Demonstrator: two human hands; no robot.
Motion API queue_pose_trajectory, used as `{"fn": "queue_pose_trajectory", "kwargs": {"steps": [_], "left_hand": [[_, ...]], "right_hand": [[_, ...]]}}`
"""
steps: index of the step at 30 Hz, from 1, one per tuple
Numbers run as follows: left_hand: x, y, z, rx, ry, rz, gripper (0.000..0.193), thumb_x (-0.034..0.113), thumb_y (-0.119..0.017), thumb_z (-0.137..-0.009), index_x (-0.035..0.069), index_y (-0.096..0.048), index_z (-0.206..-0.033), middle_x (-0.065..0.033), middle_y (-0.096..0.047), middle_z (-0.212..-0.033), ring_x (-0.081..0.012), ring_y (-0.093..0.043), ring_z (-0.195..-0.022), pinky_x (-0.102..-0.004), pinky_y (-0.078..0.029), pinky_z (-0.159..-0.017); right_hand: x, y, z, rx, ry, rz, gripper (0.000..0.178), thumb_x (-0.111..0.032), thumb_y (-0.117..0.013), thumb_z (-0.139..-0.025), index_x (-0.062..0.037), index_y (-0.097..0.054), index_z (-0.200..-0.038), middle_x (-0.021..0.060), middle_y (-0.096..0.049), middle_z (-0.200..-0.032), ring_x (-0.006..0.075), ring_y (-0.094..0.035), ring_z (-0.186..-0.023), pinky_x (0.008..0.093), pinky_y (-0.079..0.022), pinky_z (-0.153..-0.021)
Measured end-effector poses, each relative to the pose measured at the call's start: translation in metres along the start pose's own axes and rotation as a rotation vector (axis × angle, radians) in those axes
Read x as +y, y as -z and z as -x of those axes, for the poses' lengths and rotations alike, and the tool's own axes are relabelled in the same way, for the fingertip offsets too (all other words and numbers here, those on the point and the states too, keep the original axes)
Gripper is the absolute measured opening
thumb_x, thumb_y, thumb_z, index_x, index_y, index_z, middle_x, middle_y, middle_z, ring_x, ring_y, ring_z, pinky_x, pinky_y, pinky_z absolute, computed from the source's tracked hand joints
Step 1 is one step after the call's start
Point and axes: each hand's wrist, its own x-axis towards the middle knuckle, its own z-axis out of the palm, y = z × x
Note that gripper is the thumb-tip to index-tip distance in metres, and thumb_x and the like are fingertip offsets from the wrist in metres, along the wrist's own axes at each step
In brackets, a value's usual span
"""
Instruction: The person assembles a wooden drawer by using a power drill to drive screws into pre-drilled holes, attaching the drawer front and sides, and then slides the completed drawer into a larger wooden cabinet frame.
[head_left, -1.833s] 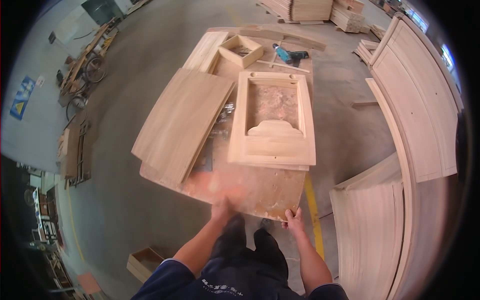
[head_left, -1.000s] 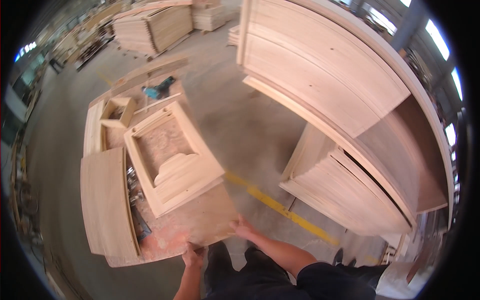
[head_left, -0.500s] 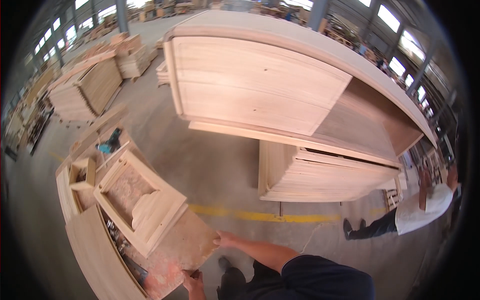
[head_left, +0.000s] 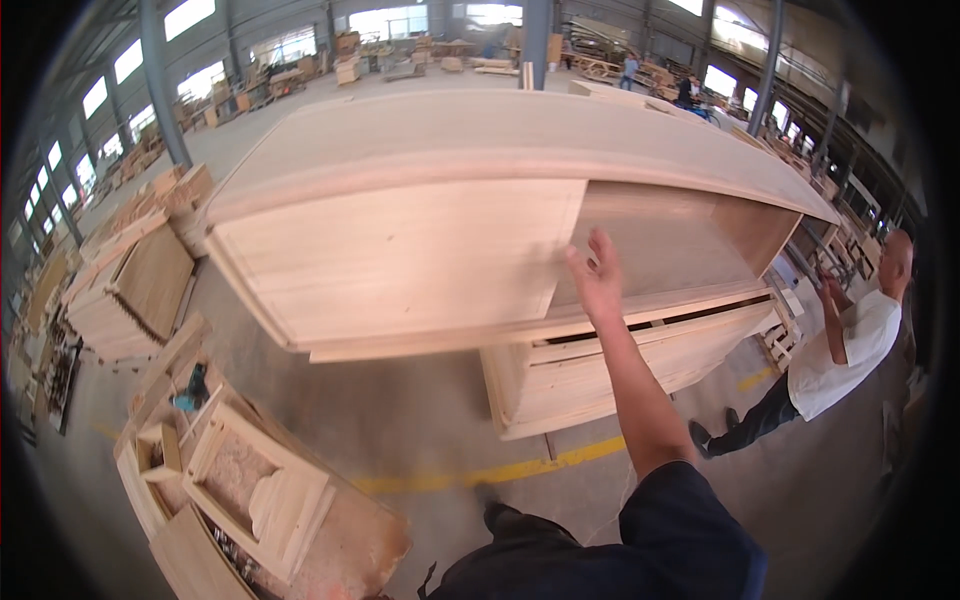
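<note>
The right hand (head_left: 600, 287), empty and loosely spread, had left the worktable (head_left: 372, 525) at eight o'clock for the wooden cabinet (head_left: 400, 262) at twelve (contact unclear), turning work there; the left hand's state, out of view, was untellable.

Cabinet (head_left: 400, 262) w/ smooth, matt, bare-wood surf., tabletop (head_left: 368, 540) w/ blotchy, rougher-lkg. surf., sleeve (head_left: 690, 520) of matt cloth.

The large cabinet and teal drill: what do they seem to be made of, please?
Large cabinet: probably bare wood or veneered board, its pale, matt faces showing faint grain. Teal drill: likely plastic casing, judging by its colour; too small to read the finish.
</note>
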Motion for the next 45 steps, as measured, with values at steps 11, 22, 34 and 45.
{"fn": "queue_pose_trajectory", "kwargs": {"steps": [11, 22, 34, 45], "left_hand": [[0.053, -0.341, 0.056, -0.797, -0.044, -0.173, 0.02, 0.031, -0.058, -0.101, 0.013, -0.065, -0.099, -0.0069, -0.07, -0.093, -0.0274, -0.067, -0.092, -0.0464, -0.055, -0.085], [0.166, -0.512, 0.128, -0.874, -0.202, -0.012, 0.013, 0.022, -0.055, -0.1, 0.013, -0.059, -0.092, -0.0023, -0.062, -0.088, -0.0223, -0.062, -0.096, -0.0431, -0.05, -0.093], [0.182, -0.516, 0.167, -0.751, -0.126, 0.165, 0.019, 0.018, -0.058, -0.099, 0.003, -0.057, -0.11, -0.0079, -0.051, -0.096, -0.0221, -0.053, -0.083, -0.0478, -0.055, -0.088], [0.199, -0.475, 0.162, -0.555, -0.41, 0.085, 0.018, 0.013, -0.058, -0.099, 0.005, -0.059, -0.115, -0.0015, -0.043, -0.087, -0.0141, -0.045, -0.08, -0.0509, -0.053, -0.09]], "right_hand": [[-0.053, 0.009, -0.012, -0.122, 0.039, -0.17, 0.053, -0.022, -0.077, -0.088, -0.0026, -0.059, -0.134, 0.0158, -0.059, -0.122, 0.0218, -0.062, -0.109, 0.0349, -0.056, -0.086], [-0.04, 0.019, -0.025, -0.063, -0.316, -0.288, 0.037, -0.023, -0.075, -0.091, -0.0048, -0.06, -0.119, -0.0007, -0.058, -0.099, 0.0096, -0.053, -0.081, 0.0282, -0.049, -0.071], [-0.029, 0.039, 0.005, -0.053, -0.22, -0.334, 0.024, -0.038, -0.066, -0.096, -0.0152, -0.063, -0.103, -0.0041, -0.06, -0.096, 0.0078, -0.055, -0.089, 0.0297, -0.045, -0.08], [-0.038, 0.087, 0.056, -0.157, -0.109, -0.284, 0.019, -0.028, -0.064, -0.101, -0.0112, -0.064, -0.11, -0.0025, -0.063, -0.108, 0.0073, -0.056, -0.099, 0.0293, -0.048, -0.087]]}}
